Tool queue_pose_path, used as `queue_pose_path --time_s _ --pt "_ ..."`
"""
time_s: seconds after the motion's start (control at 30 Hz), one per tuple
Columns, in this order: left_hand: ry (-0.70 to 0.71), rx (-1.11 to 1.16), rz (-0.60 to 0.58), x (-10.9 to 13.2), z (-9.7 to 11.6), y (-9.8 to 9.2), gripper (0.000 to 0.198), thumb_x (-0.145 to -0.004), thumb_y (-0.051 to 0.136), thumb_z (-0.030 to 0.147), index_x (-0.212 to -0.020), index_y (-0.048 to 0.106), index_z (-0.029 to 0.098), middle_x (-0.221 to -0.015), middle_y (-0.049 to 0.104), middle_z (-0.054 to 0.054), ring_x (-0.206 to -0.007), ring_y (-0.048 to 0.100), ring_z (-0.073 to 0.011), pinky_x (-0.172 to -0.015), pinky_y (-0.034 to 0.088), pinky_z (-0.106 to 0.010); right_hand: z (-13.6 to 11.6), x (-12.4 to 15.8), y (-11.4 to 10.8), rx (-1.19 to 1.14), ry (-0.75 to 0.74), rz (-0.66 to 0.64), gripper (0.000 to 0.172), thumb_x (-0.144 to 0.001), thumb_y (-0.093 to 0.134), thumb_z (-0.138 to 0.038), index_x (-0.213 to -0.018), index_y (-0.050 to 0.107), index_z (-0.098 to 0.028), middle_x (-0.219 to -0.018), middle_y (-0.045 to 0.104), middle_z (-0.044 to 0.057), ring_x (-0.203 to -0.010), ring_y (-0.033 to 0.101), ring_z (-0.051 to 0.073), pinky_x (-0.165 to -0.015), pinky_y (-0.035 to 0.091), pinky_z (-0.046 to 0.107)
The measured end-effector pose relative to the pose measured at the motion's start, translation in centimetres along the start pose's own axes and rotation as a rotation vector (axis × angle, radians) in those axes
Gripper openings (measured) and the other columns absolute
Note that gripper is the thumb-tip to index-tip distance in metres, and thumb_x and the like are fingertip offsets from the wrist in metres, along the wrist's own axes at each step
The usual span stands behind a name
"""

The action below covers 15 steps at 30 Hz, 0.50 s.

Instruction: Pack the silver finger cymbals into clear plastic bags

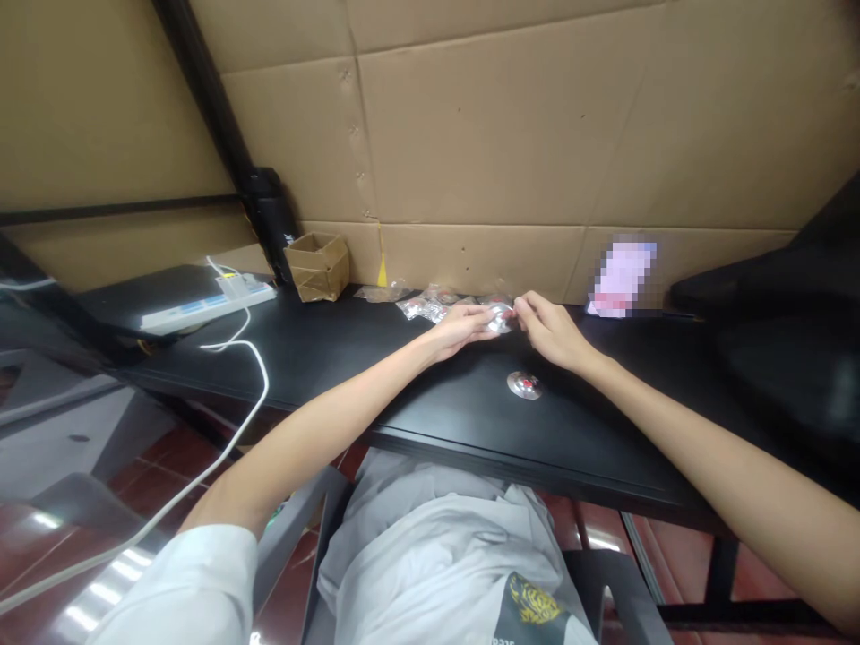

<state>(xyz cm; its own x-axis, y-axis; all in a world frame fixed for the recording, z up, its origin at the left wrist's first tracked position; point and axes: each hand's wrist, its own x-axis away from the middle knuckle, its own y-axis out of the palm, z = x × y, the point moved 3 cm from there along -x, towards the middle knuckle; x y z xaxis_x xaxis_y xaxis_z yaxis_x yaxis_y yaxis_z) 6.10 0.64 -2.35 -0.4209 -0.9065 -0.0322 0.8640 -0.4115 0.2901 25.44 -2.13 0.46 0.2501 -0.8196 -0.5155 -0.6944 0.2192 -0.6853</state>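
A shiny silver disc (501, 319) with some red on it is held over the back part of the black table. My left hand (465, 328) grips it from the left with the fingers closed. At its right edge the fingertips of my right hand (547, 330) pinch together on the disc, close to a red spot. A second silver disc (525, 385) with a red centre lies on the table in front of my hands. Behind my left hand are several clear plastic packets (430, 301), crumpled and shiny; their contents are hard to make out.
The black table (443, 430) backs onto a cardboard wall (484, 134). A small open cardboard box (318, 267) stands at the back left, with a dark bottle-like object (272, 224) beside it. A white power strip (208, 306) trails a cable. A blurred-out phone-like screen (622, 279) leans at right.
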Motion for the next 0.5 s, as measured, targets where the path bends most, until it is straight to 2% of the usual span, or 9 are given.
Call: queue_pose_path --time_s 0.07,0.17,0.27,0.5 --pt "0.013 0.002 0.011 0.0 0.2 -0.1 0.015 -0.105 0.067 0.015 -0.106 0.080 0.010 -0.117 0.081 -0.015 -0.104 0.077 -0.0172 -0.120 0.054 -0.045 0.3 -0.1 -0.1 0.006 0.053 0.024 0.040 -0.112 0.045 -0.057 -0.094 0.058 -0.024 -0.085 0.072 0.005 -0.073 0.061 0.021 -0.069 0.041 0.033" --pt "0.026 0.015 0.010 -0.1 0.4 -0.2 0.017 -0.106 0.066 0.018 -0.107 0.080 0.009 -0.116 0.081 -0.015 -0.104 0.078 -0.0178 -0.119 0.055 -0.045 0.6 0.0 0.1 -0.004 0.075 -0.049 0.042 -0.109 0.050 -0.061 -0.091 0.058 -0.024 -0.079 0.069 0.003 -0.070 0.060 0.021 -0.066 0.041 0.032" --pt "0.037 -0.006 -0.011 -0.1 0.4 -0.3 0.018 -0.106 0.066 0.020 -0.108 0.080 0.009 -0.114 0.081 -0.015 -0.103 0.078 -0.0181 -0.118 0.056 -0.046 0.5 0.1 0.7 -0.135 0.039 -0.140 0.051 -0.108 0.049 -0.069 -0.085 0.055 -0.024 -0.073 0.064 0.001 -0.064 0.057 0.018 -0.061 0.041 0.031" --pt "0.076 -0.125 -0.058 0.6 0.7 0.1 0.027 -0.106 0.068 0.033 -0.109 0.076 0.008 -0.111 0.082 -0.016 -0.102 0.081 -0.0201 -0.111 0.061 -0.042 0.4 0.2 1.3 -0.366 0.049 -0.188 0.056 -0.103 0.057 -0.074 -0.080 0.054 -0.023 -0.065 0.056 -0.003 -0.047 0.050 0.013 -0.048 0.037 0.029"
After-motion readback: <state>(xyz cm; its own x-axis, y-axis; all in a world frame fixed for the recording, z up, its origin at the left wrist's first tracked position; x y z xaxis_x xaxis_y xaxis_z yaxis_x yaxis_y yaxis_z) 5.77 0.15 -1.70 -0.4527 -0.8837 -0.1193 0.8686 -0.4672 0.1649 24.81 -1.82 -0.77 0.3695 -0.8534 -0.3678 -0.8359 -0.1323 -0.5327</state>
